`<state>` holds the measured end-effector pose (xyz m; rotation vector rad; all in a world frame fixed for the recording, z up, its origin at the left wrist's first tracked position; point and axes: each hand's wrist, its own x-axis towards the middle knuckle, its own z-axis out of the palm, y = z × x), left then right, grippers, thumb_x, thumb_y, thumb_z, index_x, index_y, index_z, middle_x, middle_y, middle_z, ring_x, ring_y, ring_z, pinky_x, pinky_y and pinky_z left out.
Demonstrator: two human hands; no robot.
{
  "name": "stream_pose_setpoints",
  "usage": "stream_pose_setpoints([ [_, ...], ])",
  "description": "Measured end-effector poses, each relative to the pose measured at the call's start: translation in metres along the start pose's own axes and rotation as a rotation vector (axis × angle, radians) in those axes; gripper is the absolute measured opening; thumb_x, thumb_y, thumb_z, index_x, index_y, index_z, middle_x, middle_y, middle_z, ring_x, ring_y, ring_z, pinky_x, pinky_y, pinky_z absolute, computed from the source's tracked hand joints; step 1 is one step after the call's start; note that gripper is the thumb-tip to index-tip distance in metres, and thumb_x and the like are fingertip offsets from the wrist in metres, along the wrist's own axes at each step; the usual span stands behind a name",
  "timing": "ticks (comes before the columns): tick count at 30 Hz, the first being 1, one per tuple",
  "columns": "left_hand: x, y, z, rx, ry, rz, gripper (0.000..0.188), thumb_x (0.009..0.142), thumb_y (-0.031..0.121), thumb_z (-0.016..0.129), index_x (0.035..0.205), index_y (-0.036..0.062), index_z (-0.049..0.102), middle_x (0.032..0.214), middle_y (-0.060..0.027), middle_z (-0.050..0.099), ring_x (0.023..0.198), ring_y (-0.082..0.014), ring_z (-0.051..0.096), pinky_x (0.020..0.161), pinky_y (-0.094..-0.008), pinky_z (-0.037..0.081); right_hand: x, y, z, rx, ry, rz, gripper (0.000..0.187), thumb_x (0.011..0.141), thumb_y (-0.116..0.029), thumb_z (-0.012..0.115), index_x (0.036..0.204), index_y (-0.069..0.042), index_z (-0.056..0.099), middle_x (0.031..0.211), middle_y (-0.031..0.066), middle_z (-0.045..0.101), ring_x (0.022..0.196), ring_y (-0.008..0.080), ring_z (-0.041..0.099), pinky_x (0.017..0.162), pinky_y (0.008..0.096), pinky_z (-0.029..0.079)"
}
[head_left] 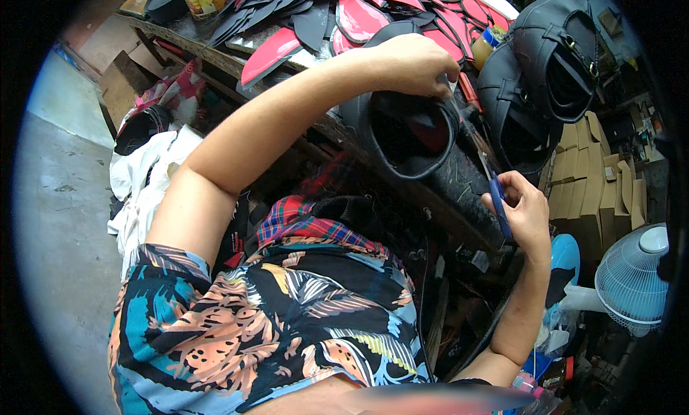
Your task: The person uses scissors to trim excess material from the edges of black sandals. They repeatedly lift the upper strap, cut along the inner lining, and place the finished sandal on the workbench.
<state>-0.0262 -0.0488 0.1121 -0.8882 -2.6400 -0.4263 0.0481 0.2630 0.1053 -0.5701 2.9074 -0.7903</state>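
Note:
A black, rounded leather-like piece [373,142] with a wide round opening sits on the dark bench edge in front of me, and some red shows inside it. My left hand [416,65] reaches over its top from the left. The fingers are pressed together by the right side of its rim; what they pinch is too small to make out. Lower and to the right, my right hand [527,208] grips scissors [498,200] by their blue handles. Their blades point up and away, toward the bench surface right of the black piece.
Red and black curved panels [359,17] pile up at the back. A tin can [208,0] stands far left. Two black bag-like pieces [556,45] with buckles sit at right, near an orange-handled tool [469,91]. Cardboard boxes [585,182] and a fan [631,282] stand farther right.

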Motion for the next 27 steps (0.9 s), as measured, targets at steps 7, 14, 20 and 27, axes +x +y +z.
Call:
stream_pose_setpoints([
  [7, 0.027, 0.004, 0.011, 0.061, -0.271, 0.011, 0.015, 0.081, 0.021, 0.068, 0.087, 0.0101, 0.078, 0.083, -0.0131, 0.073, 0.085, -0.0329, 0.071, 0.077, -0.0428, 0.055, -0.005, -0.001, -0.017, -0.122, -0.082, 0.051, 0.032, 0.076, -0.027, 0.081, 0.095, -0.004, 0.07, 0.066, 0.0014, 0.065, 0.061, 0.0089, 0.059, 0.06, 0.0275, 0.043],
  [14, 0.018, -0.004, 0.026, 0.033, -0.109, -0.05, 0.016, 0.087, 0.023, 0.069, 0.094, 0.0093, 0.072, 0.097, -0.0115, 0.065, 0.095, -0.0331, 0.067, 0.083, -0.043, 0.053, 0.005, 0.0, -0.015, -0.149, -0.053, 0.075, 0.048, 0.07, -0.046, 0.085, 0.097, -0.007, 0.074, 0.068, 0.0061, 0.067, 0.062, 0.0191, 0.064, 0.062, 0.0335, 0.047],
  [20, 0.013, -0.003, 0.03, 0.041, 0.017, 0.025, 0.017, 0.087, 0.019, 0.064, 0.094, 0.0077, 0.073, 0.098, -0.0151, 0.067, 0.096, -0.0339, 0.068, 0.083, -0.0431, 0.054, 0.0, 0.005, -0.025, -0.085, 0.004, 0.056, 0.046, 0.07, -0.046, 0.087, 0.093, -0.008, 0.074, 0.066, 0.0039, 0.065, 0.057, 0.015, 0.06, 0.057, 0.0308, 0.044],
  [27, 0.011, -0.004, 0.033, 0.089, 0.003, 0.017, 0.015, 0.093, 0.021, 0.064, 0.101, 0.0082, 0.065, 0.104, -0.0113, 0.062, 0.102, -0.0321, 0.064, 0.088, -0.0419, 0.052, 0.013, 0.002, -0.002, -0.117, 0.024, 0.028, 0.033, 0.076, -0.03, 0.086, 0.093, -0.005, 0.073, 0.064, -0.0009, 0.065, 0.057, 0.0066, 0.057, 0.055, 0.0243, 0.039],
])
